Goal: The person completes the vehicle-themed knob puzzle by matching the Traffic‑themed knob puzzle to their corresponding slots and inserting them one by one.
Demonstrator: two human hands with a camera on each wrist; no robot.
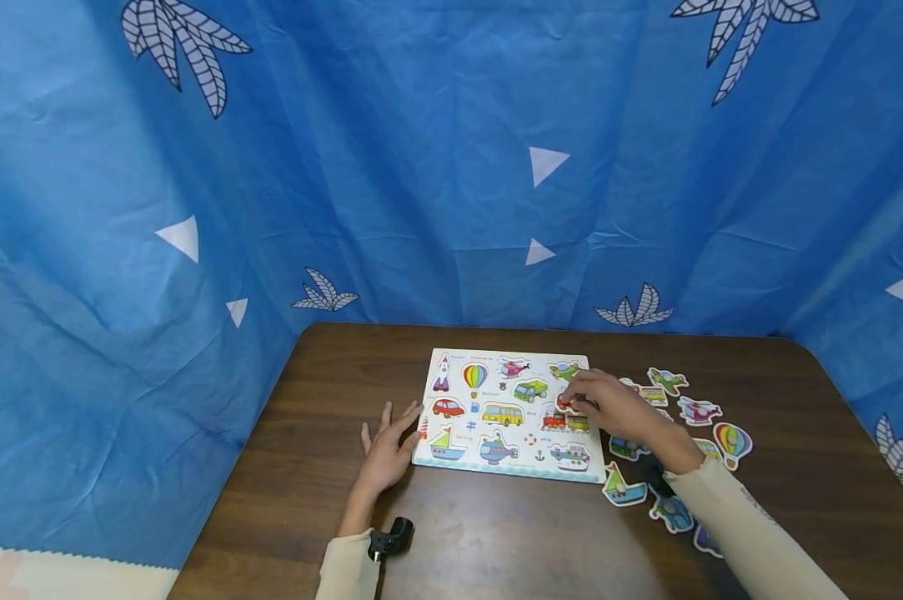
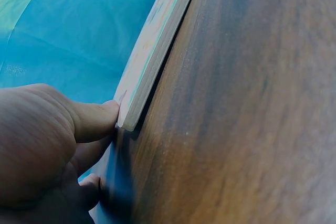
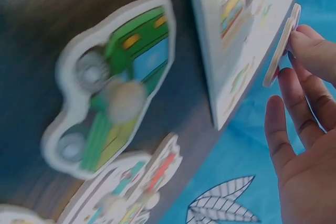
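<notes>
Worktop [image 1: 474, 542] reads as dark wood grain, smooth, satin with a soft sheen up front. Puzzle board [image 1: 511, 472] looks like wood: printed face smooth, side edge bare, brownish, matt. Held piece [image 3: 277, 53] shows a pale wood-like edge. Green vehicle piece [image 3: 139, 51] has a smooth printed face, beige wood-look knob [image 3: 126, 100]. Backdrop [image 1: 451, 183] is creased cloth, slight sheen. Sleeve [image 1: 348, 568] is matt cloth

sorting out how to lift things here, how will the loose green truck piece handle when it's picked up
The truck piece is probably stiff, as its edge looks thick and board-like. Being a small, flat slab, it is likely light. The round knob on its face should make it easy to pinch.
</notes>
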